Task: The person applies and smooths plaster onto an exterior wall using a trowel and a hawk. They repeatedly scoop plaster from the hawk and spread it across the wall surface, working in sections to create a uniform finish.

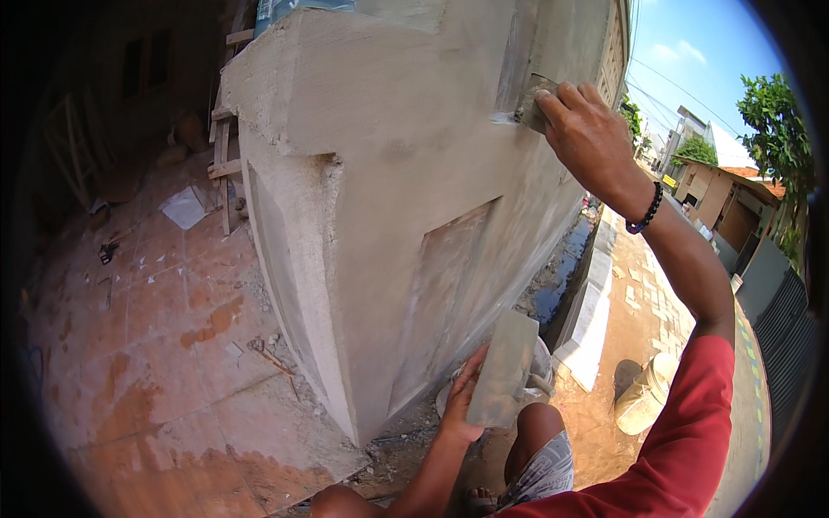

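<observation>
Up at the right face of a grey cement-plastered wall (406, 112), my right hand (591, 138) grips a small flat scraper (534, 104). Its blade touches the plaster, next to a wet, lighter streak. Low in front of the wall, my left hand (461, 397) is closed on a rectangular plastering trowel (505, 367). The trowel's broad grey face shows, smeared with cement; its handle is hidden. A recessed panel (445, 276) is set in the wall between my two hands.
A bucket (540, 363) stands partly hidden behind the trowel. Another pale bucket (648, 393) sits on the ground at right. A water-filled ditch (557, 285) runs along the wall. Dirty tiles (173, 345) lie at left, beside a wooden ladder-like frame (226, 164).
</observation>
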A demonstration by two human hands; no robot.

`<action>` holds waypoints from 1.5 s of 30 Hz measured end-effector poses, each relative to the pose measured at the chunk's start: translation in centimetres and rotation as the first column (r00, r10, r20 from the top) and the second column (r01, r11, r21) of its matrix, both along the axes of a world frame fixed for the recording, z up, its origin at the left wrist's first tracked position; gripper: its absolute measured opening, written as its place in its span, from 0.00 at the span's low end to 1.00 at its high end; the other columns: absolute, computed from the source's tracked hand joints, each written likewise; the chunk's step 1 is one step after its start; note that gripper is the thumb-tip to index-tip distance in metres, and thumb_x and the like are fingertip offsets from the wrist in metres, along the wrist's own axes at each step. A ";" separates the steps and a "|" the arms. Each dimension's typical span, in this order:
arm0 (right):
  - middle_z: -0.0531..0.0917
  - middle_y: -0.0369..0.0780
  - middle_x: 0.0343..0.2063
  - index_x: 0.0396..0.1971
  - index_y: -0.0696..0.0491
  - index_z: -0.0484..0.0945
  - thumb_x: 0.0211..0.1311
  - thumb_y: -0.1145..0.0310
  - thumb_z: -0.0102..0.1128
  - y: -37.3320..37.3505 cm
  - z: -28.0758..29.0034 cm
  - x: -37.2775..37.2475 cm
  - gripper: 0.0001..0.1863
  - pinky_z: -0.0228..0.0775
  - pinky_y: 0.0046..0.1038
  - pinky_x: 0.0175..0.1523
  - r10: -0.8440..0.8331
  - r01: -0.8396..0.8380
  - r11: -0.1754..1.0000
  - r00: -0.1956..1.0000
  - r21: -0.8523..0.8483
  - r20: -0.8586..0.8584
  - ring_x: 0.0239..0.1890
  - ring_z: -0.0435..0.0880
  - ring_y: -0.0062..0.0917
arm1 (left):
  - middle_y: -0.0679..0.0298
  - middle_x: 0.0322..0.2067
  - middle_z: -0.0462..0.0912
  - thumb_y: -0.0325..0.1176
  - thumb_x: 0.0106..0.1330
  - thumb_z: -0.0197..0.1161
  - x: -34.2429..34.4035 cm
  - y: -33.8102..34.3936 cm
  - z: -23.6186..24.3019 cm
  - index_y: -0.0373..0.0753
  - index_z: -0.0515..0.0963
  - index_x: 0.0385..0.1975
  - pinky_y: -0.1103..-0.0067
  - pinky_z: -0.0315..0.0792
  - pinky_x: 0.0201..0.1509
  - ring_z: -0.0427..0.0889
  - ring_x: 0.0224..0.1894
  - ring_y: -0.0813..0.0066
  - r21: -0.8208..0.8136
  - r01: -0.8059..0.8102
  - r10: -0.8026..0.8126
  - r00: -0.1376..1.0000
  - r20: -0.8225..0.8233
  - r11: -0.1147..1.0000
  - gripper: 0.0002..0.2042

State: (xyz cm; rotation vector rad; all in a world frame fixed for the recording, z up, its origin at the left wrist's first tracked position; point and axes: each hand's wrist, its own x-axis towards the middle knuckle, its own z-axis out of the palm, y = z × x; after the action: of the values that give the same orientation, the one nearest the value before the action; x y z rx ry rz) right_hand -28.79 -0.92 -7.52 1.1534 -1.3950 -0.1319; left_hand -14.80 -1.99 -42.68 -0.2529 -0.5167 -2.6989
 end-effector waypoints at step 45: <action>0.80 0.43 0.31 0.38 0.55 0.77 0.56 0.68 0.60 -0.8 11.0 -1.1 0.11 0.75 0.34 0.39 -0.067 0.045 0.976 0.993 -0.212 -0.100 0.35 0.80 0.34 | 0.58 0.54 0.74 0.33 0.64 0.55 -0.1 0.4 -0.1 0.38 0.63 0.61 0.69 0.76 0.52 0.78 0.50 0.63 0.044 -0.014 0.012 0.999 0.040 0.999 0.24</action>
State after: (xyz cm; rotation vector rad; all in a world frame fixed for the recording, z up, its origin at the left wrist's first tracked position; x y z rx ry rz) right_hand -29.92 -1.77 3.50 0.9199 -1.3137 -0.0823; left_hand -14.88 -1.60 -42.81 -0.1836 -0.4679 -2.7043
